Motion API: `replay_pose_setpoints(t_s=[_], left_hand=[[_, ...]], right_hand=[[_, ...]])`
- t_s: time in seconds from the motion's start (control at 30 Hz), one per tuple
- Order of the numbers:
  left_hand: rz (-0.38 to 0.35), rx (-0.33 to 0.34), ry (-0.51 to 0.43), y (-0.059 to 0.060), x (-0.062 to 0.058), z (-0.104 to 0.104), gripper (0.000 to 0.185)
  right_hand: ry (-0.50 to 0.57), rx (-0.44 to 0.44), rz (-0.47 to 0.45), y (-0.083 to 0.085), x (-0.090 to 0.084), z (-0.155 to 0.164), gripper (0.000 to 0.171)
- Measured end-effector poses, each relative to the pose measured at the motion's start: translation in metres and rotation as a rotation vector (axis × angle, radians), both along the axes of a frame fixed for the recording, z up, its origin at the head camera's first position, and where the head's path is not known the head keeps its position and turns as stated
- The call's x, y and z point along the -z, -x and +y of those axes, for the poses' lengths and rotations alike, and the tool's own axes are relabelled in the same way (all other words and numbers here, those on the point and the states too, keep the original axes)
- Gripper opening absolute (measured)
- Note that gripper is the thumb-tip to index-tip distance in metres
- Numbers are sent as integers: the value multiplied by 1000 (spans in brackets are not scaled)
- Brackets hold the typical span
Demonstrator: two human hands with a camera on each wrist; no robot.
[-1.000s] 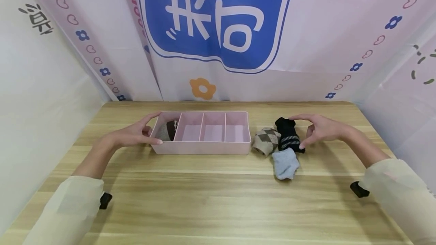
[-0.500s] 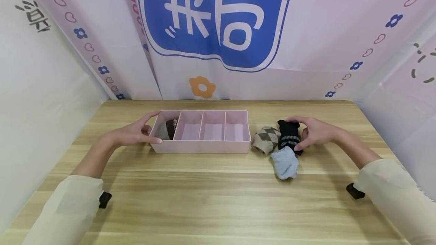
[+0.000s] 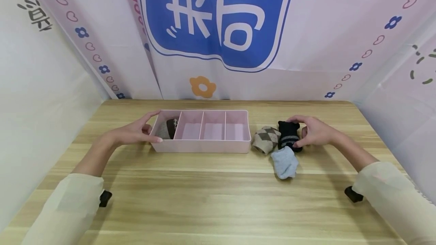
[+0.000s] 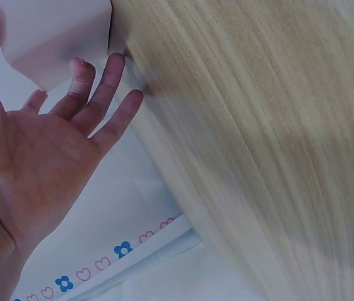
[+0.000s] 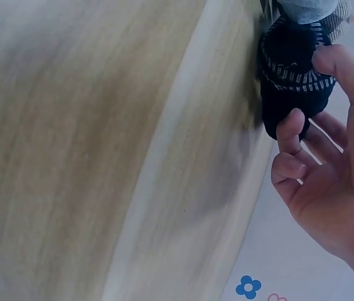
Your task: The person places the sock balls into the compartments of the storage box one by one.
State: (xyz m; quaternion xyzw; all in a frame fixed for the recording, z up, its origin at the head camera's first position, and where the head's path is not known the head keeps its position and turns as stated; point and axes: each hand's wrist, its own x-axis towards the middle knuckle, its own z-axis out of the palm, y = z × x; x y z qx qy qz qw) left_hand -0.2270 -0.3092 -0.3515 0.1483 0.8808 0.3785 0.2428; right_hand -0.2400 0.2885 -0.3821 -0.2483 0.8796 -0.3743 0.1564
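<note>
Black sock (image 3: 288,135): rolled, white-striped, right of centre, gripped by right hand (image 3: 315,131).
Pink tray (image 3: 201,146): four compartments, centre.

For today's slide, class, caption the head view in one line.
Right hand grips a black striped sock; left hand touches the pink divided tray.
</note>
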Motion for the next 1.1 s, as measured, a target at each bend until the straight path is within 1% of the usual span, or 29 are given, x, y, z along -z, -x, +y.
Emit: replay_pose_setpoints(t_s=[0.17,0.4,0.5,0.63,0.8,0.97,1.1], left_hand=[[-1,-3,20,1,0,-1,110],[-8,-4,-19,-1,2,-1,110],[-6,-5,-8,-1,1,-1,110],[-1,-5,6,-1,0,-1,110],[-1,-2,5,-1,-2,1,109],[10,3,22,-1,-3,1,110],[10,4,27,0,-3,2,110]], right_hand=[[30,15,6,0,1,1,78],[53,29,23,1,3,1,73],[61,46,27,1,0,3,73],[54,86,57,3,-7,5,77],[48,150,129,5,-22,10,77],[93,154,180,7,-32,11,74],[86,165,185,7,-37,9,74]])
